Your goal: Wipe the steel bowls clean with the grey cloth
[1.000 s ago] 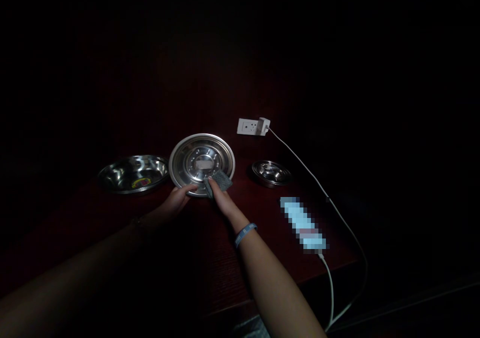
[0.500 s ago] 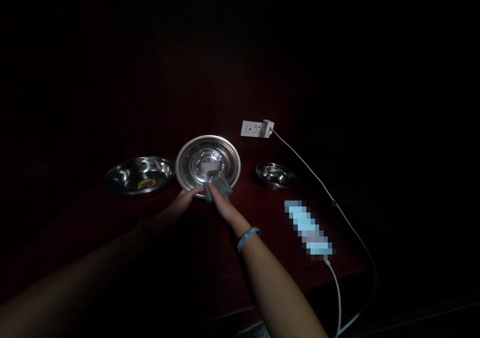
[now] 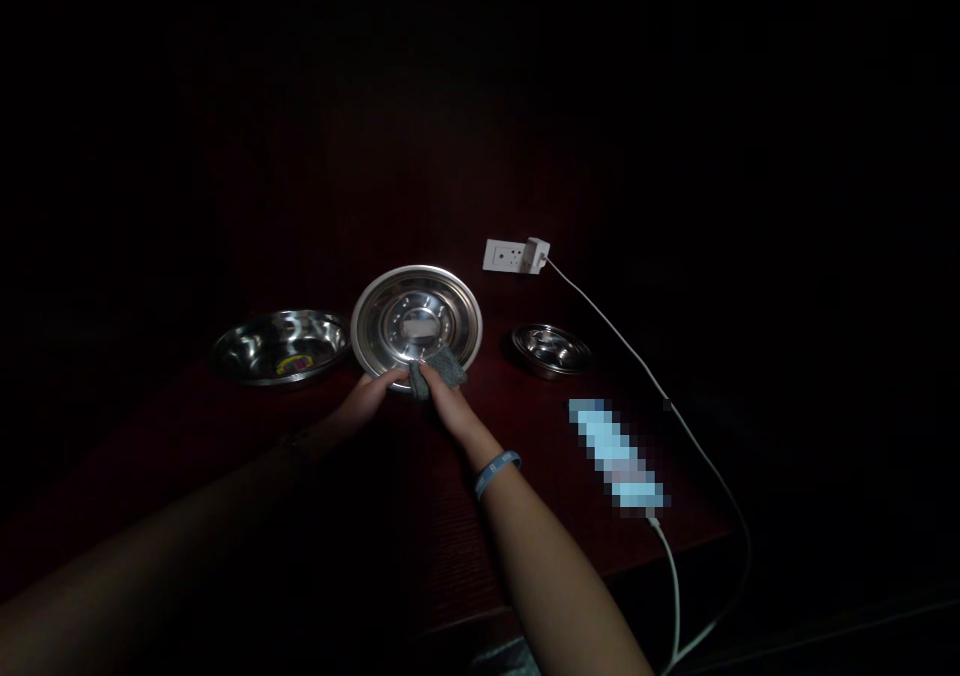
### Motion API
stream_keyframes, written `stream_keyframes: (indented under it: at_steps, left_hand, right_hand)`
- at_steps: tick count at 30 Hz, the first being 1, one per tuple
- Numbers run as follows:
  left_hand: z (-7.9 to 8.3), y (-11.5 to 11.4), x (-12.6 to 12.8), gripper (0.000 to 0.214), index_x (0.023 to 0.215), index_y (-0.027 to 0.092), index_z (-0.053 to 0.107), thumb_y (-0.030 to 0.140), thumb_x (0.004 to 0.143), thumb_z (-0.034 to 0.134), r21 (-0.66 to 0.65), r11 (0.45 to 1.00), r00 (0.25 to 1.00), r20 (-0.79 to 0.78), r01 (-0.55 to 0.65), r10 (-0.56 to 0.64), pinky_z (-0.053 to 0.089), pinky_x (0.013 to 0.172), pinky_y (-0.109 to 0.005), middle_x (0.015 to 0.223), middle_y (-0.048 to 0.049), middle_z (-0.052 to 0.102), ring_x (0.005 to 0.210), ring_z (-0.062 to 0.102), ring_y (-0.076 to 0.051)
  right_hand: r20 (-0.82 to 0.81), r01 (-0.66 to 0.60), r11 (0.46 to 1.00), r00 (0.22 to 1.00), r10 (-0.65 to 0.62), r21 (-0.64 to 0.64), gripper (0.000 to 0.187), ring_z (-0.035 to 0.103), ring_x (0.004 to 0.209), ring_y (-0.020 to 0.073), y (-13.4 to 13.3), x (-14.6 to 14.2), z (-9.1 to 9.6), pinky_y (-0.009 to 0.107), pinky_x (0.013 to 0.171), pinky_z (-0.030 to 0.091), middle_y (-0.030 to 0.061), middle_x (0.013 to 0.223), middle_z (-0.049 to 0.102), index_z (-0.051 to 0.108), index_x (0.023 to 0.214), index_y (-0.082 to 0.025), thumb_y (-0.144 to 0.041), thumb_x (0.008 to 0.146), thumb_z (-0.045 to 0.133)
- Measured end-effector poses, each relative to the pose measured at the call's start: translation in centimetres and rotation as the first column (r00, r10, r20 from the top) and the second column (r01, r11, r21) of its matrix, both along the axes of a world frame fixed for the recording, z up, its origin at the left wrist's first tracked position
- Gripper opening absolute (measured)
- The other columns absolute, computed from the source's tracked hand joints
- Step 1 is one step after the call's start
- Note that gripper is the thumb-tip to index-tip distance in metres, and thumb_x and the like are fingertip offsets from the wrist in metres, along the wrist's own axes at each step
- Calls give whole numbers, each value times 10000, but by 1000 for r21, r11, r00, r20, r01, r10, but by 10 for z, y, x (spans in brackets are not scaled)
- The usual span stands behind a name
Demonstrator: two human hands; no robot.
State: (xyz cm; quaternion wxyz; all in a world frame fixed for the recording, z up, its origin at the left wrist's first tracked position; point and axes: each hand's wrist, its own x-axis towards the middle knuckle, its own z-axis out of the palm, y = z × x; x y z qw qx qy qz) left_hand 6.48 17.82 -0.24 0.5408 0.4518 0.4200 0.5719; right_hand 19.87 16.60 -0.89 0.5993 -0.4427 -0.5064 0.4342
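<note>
A shiny steel basin (image 3: 417, 301) is held up on its edge, its inside facing me. My left hand (image 3: 369, 398) grips its lower left rim, thumb on the inner side and the other fingers hidden behind. At the lower right rim, my right hand (image 3: 451, 402) is closed on a folded grey cloth (image 3: 448, 366), which lies against the basin's inside and edge. A blue wristband (image 3: 497, 471) circles my right wrist.
To the left stands a wider steel basin (image 3: 259, 346) with a yellow and red sticker. A small steel bowl (image 3: 551, 349) sits right. A blurred-out phone (image 3: 615, 456) is cabled to a charger (image 3: 535, 254) in the wall socket (image 3: 501, 256). The dark red table (image 3: 465, 556) ends in front.
The basin tips very slightly, with its upper rim a little higher in view. Both hands keep nearly the same place, and the cloth has barely shifted.
</note>
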Motion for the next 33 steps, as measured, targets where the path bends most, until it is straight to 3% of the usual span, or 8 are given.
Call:
stream_keyframes:
  at_steps: [3, 12, 21, 26, 33]
  left_hand:
    - [-1, 1, -1, 237, 759, 174, 696, 315, 570, 716, -25, 1000, 1000, -21, 7, -7, 446, 996, -427, 841, -52, 746, 991, 660, -292]
    - [-6, 2, -2, 295, 870, 161, 697, 317, 621, 684, -21, 998, 996, -63, 54, -56, 457, 992, -401, 931, -67, 754, 977, 673, -264]
    - [9, -9, 2, 326, 889, 148, 702, 308, 606, 681, 13, 1000, 993, -117, 12, -11, 442, 1015, -411, 954, -67, 756, 1050, 648, -278]
    - [15, -14, 3, 305, 891, 159, 704, 298, 620, 677, 74, 997, 989, -148, 2, 9, 432, 1038, -397, 1015, -63, 750, 1089, 630, -268]
    - [7, -13, 5, 360, 1018, 161, 677, 278, 677, 673, 28, 999, 988, -152, -33, 37, 415, 1067, -424, 1108, -63, 731, 1147, 614, -264]
  right_hand:
    - [-30, -37, 999, 999, 37, -17, 270, 616, 1105, 191, -2, 2, 7, 344, 1058, 406, 16, 1119, 701, 701, 996, -211, -365, 795, 608]
    - [-84, 33, 994, 996, -41, -100, 283, 619, 1081, 216, 0, 10, 10, 355, 1037, 411, 20, 1087, 707, 702, 974, -203, -341, 739, 625]
    - [-84, 96, 983, 990, -109, -154, 314, 626, 1071, 221, 4, 17, 9, 358, 1023, 424, -4, 1056, 717, 712, 996, -221, -359, 723, 638]
    - [-96, 71, 993, 992, -80, -90, 313, 613, 1095, 217, 5, 19, 10, 359, 1054, 394, -1, 1084, 713, 711, 990, -215, -354, 722, 631]
    - [-147, 49, 992, 987, -66, -113, 306, 632, 1055, 220, 6, 18, 6, 359, 1028, 422, 11, 1045, 722, 711, 969, -208, -371, 721, 638]
